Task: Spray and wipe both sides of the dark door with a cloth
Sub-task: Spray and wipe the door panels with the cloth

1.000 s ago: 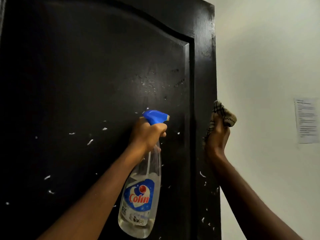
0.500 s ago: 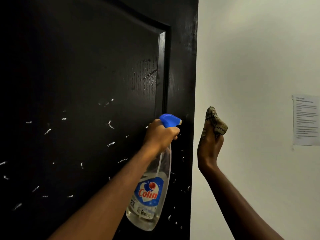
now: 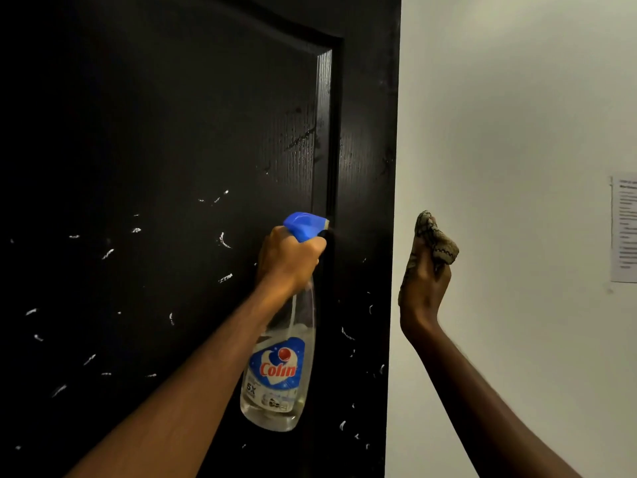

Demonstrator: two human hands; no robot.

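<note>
The dark door (image 3: 165, 139) fills the left two thirds of the view, flecked with white marks and wet near its raised panel edge. My left hand (image 3: 287, 262) grips the neck of a clear spray bottle (image 3: 279, 370) with a blue trigger head and a Colin label, nozzle pointed at the door's right stile. My right hand (image 3: 425, 288) is raised just right of the door's edge, apart from it, holding a bunched patterned cloth (image 3: 436, 241) at its fingertips.
A pale wall (image 3: 510, 132) runs along the right of the door's edge. A printed paper notice (image 3: 624, 229) is stuck on the wall at the far right.
The view has swung so the door edge sits further left. The bottle moved right toward the stile. My right hand came off the door's edge and now hovers beside it.
</note>
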